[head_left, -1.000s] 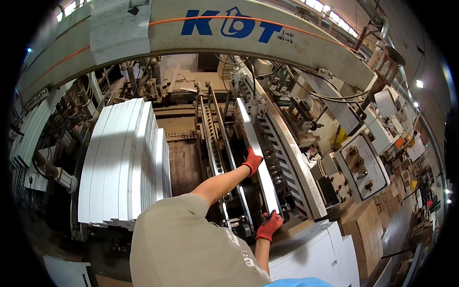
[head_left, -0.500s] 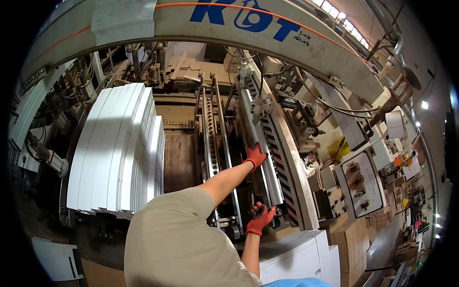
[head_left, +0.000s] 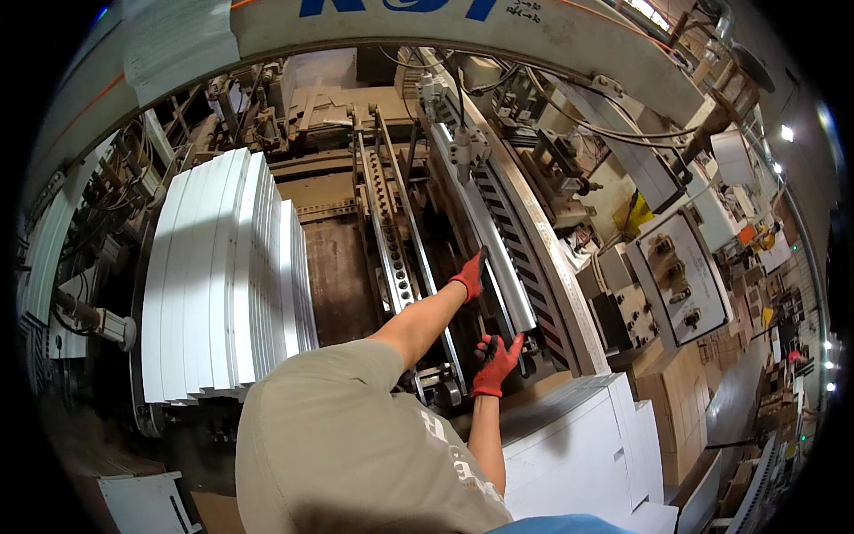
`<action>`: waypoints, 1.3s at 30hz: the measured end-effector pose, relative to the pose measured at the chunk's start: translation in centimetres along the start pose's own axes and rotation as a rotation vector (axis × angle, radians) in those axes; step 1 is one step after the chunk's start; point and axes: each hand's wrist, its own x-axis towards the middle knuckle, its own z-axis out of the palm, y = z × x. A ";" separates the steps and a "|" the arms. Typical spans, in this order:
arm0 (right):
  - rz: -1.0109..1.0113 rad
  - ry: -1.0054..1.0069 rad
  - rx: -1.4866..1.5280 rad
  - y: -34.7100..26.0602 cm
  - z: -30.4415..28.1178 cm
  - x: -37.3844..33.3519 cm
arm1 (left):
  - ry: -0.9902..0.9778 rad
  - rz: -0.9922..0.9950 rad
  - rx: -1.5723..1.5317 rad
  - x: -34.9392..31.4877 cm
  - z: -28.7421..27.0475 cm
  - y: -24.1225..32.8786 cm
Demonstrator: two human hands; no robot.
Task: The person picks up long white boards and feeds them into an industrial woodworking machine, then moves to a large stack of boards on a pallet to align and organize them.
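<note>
Because both gloved hands are so close to the striped strip, pinched fingers look, in my judgement, like the main risk. Well left of the striped strip (head_left: pixel 523 254), the stack of white boards (head_left: pixel 200 285) has uneven edges, and a knock from an elbow could shift its outer boards. Nearer the strip, on its left, narrow rails (head_left: pixel 385 238) pass under the left forearm, with gaps where a glove could snag. The left hand (head_left: pixel 471 274), left of the strip, has its dark fingertips touching or just beside the metal bar (head_left: pixel 507 283); I cannot tell whether they pinch anything. If the upright cylinder (head_left: pixel 463 158), left of the strip's far part, presses the bar down, those fingertips could be caught. The right hand (head_left: pixel 498 365), left of the strip's near end, is loosely spread, one digit reaching toward the bar's end, the others half curled, nothing visibly gripped; a slip could push that digit under the metal.

As for the bar, it lies just left of the strip and roughly parallel to it: long, straight, silver-grey, softly shiny. What is beneath it is hidden.
</note>
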 end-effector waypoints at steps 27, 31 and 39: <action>-0.684 -0.462 -1.247 2.0 4.2 -5.2 | 0.027 -0.098 0.154 -2.6 -0.3 1.9; -0.690 -0.567 -1.234 2.2 6.1 -6.8 | -0.066 -0.128 0.080 1.4 -4.9 4.0; -0.606 -0.499 -1.182 2.9 4.3 -4.8 | -0.120 -0.149 0.155 -2.6 -1.5 2.1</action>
